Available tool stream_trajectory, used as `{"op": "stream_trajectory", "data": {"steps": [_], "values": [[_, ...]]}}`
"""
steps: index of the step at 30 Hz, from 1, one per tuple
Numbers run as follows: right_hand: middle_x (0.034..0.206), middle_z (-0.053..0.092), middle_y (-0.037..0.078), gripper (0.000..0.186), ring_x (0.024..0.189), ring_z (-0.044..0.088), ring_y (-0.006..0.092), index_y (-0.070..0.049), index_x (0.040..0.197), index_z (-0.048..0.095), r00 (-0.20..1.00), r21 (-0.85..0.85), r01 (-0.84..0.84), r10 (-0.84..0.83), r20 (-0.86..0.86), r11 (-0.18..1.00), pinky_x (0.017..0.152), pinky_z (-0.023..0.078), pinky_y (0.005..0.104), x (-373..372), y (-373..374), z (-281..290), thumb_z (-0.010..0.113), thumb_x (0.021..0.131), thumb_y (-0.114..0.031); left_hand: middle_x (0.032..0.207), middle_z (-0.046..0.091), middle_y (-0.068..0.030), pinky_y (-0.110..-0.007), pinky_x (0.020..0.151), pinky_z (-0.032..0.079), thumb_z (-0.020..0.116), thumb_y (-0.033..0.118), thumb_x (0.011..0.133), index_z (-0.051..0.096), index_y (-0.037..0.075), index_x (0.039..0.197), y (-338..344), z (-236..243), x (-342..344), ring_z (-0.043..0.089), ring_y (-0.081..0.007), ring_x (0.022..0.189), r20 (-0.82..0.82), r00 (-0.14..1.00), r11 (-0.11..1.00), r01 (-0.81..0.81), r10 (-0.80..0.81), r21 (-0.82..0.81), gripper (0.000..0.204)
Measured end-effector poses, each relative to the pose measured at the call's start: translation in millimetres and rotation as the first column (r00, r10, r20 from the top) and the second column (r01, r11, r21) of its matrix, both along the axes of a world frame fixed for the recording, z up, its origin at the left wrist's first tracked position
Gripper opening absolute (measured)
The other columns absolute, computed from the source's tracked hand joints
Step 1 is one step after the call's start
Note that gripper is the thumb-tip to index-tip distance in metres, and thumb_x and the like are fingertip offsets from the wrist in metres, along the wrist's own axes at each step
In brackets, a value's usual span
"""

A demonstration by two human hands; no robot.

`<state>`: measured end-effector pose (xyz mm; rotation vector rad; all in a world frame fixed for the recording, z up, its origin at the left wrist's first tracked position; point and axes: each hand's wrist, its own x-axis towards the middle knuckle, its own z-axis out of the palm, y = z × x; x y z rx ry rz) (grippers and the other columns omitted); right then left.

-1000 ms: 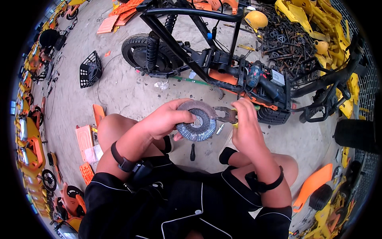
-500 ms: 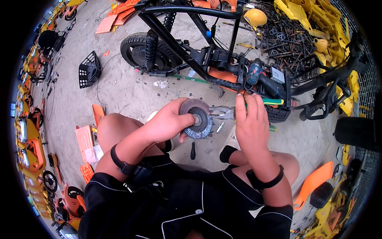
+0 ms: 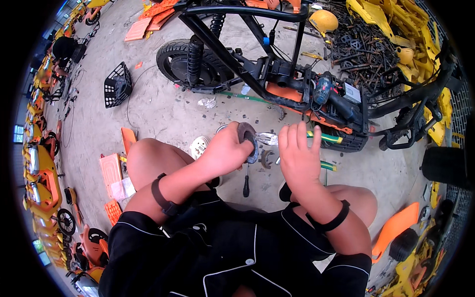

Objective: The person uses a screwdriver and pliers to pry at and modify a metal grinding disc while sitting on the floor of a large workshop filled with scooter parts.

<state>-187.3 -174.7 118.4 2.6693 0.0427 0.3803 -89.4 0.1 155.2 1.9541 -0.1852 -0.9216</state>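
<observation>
My left hand (image 3: 228, 151) is closed around a round grey disc (image 3: 246, 132) with a ribbed, blue-grey part, now seen nearly edge-on. In my right hand (image 3: 300, 153) are pliers (image 3: 267, 139) with green and yellow handles. The fingers lie fairly straight over them, and the thumb is hidden. The pliers' jaws meet the right edge of the disc; whether they grip it I cannot tell. On the floor below the hands lie a screwdriver (image 3: 246, 187) with a black handle and a curved metal piece (image 3: 267, 159).
A black scooter frame (image 3: 247, 74) lies ahead, with a cordless drill (image 3: 322, 89) on it. A black basket (image 3: 118, 85) sits to the left. Dark metal parts (image 3: 363, 59) and yellow panels (image 3: 425, 44) are heaped at the far right. Orange panels (image 3: 110, 169) lie beside my left knee.
The disc has turned from facing up to nearly edge-on in my left hand. My right hand has shifted slightly left with the pliers, and its fingers have spread. The view has shifted a little.
</observation>
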Motion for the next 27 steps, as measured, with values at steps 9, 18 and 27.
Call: {"op": "stream_trajectory", "data": {"steps": [9,18,27], "values": [[0.126,0.055,0.014,0.036,0.124,0.049,0.0299,-0.004,0.119,0.062,0.979,0.072,0.119,-0.105,-0.176,0.99,0.088,0.049,0.0358,11.3,-2.9,-21.3,0.06,0.088,-0.023,0.082,0.067,-0.0168,-0.036,0.056,0.054,0.06,0.014,0.088,0.054,-0.009,0.111,-7.7,-38.2,1.8,0.067,-0.0216,0.06,0.029,1.0,1.0,-0.01,0.01,0.003,0.033],[0.13,0.054,0.019,0.042,0.13,0.048,0.0381,0.002,0.127,0.051,0.987,0.489,0.162,-0.136,-0.089,0.857,0.104,0.046,0.0413,17.4,-29.0,-27.5,0.059,0.086,-0.008,0.096,0.064,-0.0105,-0.027,0.051,0.052,0.054,0.006,0.098,0.046,-0.004,0.125,-11.4,-21.6,0.1,0.061,-0.0134,0.063,0.072,0.991,0.959,-0.085,0.109,-0.272,0.03],[0.135,0.049,0.023,0.043,0.133,0.044,0.0408,0.004,0.128,0.049,0.988,0.71,0.145,-0.143,-0.063,0.689,0.108,0.044,0.044,15.3,-25.0,-13.6,0.055,0.086,0.0,0.1,0.065,-0.012,-0.028,0.052,0.054,0.054,0.008,0.099,0.042,-0.004,0.127,-21.1,-18.2,-8.3,0.064,-0.0138,0.065,0.001,0.975,0.867,-0.199,0.224,-0.456,0.033]]}}
